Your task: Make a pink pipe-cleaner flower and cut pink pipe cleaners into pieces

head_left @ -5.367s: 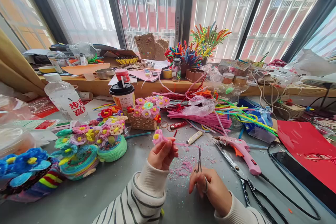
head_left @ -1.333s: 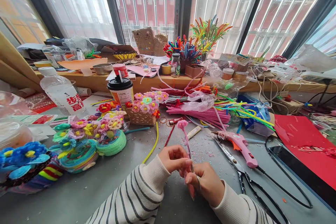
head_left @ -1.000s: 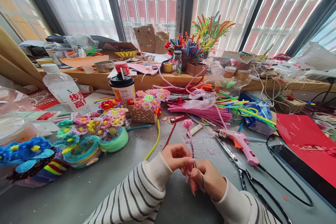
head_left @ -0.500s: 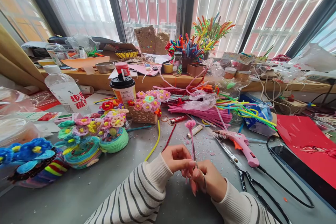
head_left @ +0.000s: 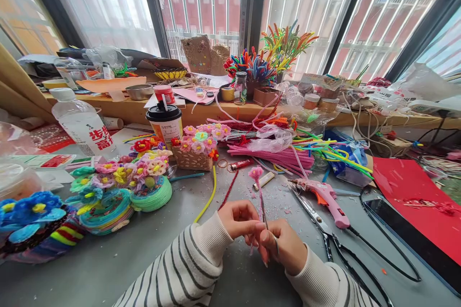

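Both my hands meet low in the middle over the grey table. My left hand pinches the stem of a pink pipe-cleaner flower, whose fuzzy head stands upright above my fingers. My right hand is closed against the same stem and also holds small scissors, of which only a thin metal part shows. Pink fluff clippings lie on the table around my hands. A yellow pipe cleaner and a red one lie just beyond my left hand.
Finished pipe-cleaner flower baskets crowd the left. A lidded cup and a water bottle stand behind them. A pink glue gun, large scissors, a black cable and a phone lie at right, beside red paper.
Five seconds ago my hands were apart, the left holding the flower sideways and the right the scissors. Now both are closed together on the upright stem; the view has shifted slightly in the last second.
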{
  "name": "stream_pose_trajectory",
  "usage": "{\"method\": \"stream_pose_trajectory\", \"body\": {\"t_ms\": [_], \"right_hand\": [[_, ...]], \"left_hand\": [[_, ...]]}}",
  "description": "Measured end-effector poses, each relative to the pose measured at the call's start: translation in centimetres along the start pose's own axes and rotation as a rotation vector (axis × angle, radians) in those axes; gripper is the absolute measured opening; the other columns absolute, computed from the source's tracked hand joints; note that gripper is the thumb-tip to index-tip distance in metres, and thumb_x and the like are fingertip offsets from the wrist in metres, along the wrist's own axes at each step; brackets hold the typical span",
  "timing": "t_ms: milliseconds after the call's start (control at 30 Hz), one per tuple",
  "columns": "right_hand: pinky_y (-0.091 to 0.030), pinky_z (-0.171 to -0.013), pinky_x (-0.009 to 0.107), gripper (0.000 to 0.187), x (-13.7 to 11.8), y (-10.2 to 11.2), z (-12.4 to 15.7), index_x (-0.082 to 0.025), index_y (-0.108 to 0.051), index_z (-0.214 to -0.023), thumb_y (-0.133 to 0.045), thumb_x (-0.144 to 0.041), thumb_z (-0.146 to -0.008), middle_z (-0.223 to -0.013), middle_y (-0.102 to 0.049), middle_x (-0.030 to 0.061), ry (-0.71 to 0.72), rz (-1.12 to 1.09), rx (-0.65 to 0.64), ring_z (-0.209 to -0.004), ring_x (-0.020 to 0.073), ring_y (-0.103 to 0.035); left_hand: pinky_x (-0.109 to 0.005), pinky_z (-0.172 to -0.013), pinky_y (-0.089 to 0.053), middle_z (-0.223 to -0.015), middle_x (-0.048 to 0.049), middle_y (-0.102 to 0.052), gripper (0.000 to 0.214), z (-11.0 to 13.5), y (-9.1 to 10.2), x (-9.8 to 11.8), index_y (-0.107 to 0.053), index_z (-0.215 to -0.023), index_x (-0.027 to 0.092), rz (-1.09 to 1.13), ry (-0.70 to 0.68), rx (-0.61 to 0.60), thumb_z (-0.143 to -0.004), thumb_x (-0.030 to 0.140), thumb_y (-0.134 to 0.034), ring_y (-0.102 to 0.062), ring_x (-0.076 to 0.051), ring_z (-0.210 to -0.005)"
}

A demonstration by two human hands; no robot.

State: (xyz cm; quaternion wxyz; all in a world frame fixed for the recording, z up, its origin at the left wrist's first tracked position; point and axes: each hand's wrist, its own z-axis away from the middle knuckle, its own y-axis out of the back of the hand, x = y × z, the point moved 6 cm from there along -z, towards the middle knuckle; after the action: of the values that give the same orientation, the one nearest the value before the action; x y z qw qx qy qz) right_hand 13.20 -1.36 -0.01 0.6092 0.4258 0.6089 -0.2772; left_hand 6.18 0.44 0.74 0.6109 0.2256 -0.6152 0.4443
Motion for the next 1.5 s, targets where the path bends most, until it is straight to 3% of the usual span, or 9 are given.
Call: {"method": "stream_pose_trajectory", "body": {"t_ms": [167,367,533,767,900,1167,1333,1500], "right_hand": [[-0.030,-0.035,0.018,0.060,0.7,0.2,0.0,-0.015,-0.041,-0.028,-0.034,-0.064,-0.062,-0.027,-0.034,-0.0035,-0.087,0.011,0.021,-0.030,0.0056,-0.033],[-0.032,-0.039,0.019,0.062,-0.3,0.0,0.0,-0.015,-0.042,-0.028,-0.031,-0.068,-0.059,-0.030,-0.034,-0.0030,-0.025,-0.028,-0.006,-0.032,0.0057,-0.034],[-0.028,-0.036,0.020,0.062,0.2,0.3,0.0,-0.015,-0.039,-0.026,-0.032,-0.064,-0.064,-0.027,-0.032,-0.0032,-0.066,0.013,0.026,-0.029,0.0050,-0.029],[-0.024,-0.033,0.020,0.065,-0.2,0.2,-0.1,-0.015,-0.041,-0.029,-0.026,-0.071,-0.058,-0.030,-0.035,-0.0030,-0.035,-0.044,-0.001,-0.027,0.0033,-0.024],[-0.026,-0.034,0.019,0.063,0.4,0.3,-0.1,-0.015,-0.038,-0.025,-0.031,-0.066,-0.062,-0.026,-0.030,-0.0036,-0.072,-0.010,0.037,-0.028,0.0046,-0.028],[-0.033,-0.043,0.020,0.062,0.4,0.6,0.1,-0.015,-0.045,-0.027,-0.033,-0.062,-0.065,-0.029,-0.039,-0.0015,-0.014,0.177,0.099,-0.035,0.0079,-0.041],[-0.033,-0.045,0.021,0.063,0.7,0.4,0.1,-0.013,-0.049,-0.029,-0.033,-0.063,-0.065,-0.032,-0.041,-0.0002,-0.024,0.271,0.073,-0.037,0.0087,-0.042],[-0.024,-0.035,0.020,0.065,1.2,0.1,0.2,-0.011,-0.053,-0.035,-0.031,-0.066,-0.062,-0.030,-0.034,-0.0027,-0.072,0.171,-0.053,-0.032,0.0061,-0.034]], "left_hand": [[-0.017,-0.036,-0.036,-0.038,0.0047,-0.052,0.025,-0.1,0.5,0.0,-0.045,-0.054,0.011,-0.024,-0.005,0.058,-0.052,0.025,-0.065,-0.047,-0.006,-0.034],[-0.017,-0.034,-0.033,-0.039,0.0037,-0.053,0.025,0.1,-0.2,0.0,-0.044,-0.056,0.012,0.012,-0.005,-0.020,-0.054,0.027,-0.064,-0.048,-0.007,-0.032],[-0.017,-0.034,-0.035,-0.040,0.0035,-0.054,0.025,0.0,0.0,0.1,-0.043,-0.056,0.012,-0.007,-0.033,-0.009,-0.055,0.026,-0.063,-0.049,-0.007,-0.032],[-0.017,-0.033,-0.034,-0.042,0.0021,-0.056,0.026,0.0,-0.2,0.0,-0.044,-0.057,0.012,0.005,-0.035,-0.053,-0.056,0.029,-0.063,-0.049,-0.007,-0.033],[-0.017,-0.033,-0.033,-0.041,0.0034,-0.054,0.025,0.1,-0.2,0.1,-0.043,-0.057,0.012,0.008,-0.033,-0.035,-0.056,0.028,-0.062,-0.048,-0.007,-0.032],[-0.018,-0.046,-0.038,-0.051,0.0029,-0.054,0.026,-0.2,0.6,-0.3,-0.048,-0.061,0.011,-0.020,-0.020,0.055,-0.052,0.028,-0.065,-0.049,-0.006,-0.046],[-0.018,-0.044,-0.037,-0.049,0.0003,-0.055,0.025,-0.2,0.8,0.0,-0.046,-0.058,0.012,-0.054,-0.045,0.059,-0.059,0.033,-0.059,-0.048,-0.006,-0.044],[-0.017,-0.042,-0.035,-0.044,0.0022,-0.052,0.024,-0.1,0.6,0.4,-0.044,-0.053,0.012,-0.086,-0.065,0.046,-0.058,0.029,-0.060,-0.046,-0.005,-0.040]]}}
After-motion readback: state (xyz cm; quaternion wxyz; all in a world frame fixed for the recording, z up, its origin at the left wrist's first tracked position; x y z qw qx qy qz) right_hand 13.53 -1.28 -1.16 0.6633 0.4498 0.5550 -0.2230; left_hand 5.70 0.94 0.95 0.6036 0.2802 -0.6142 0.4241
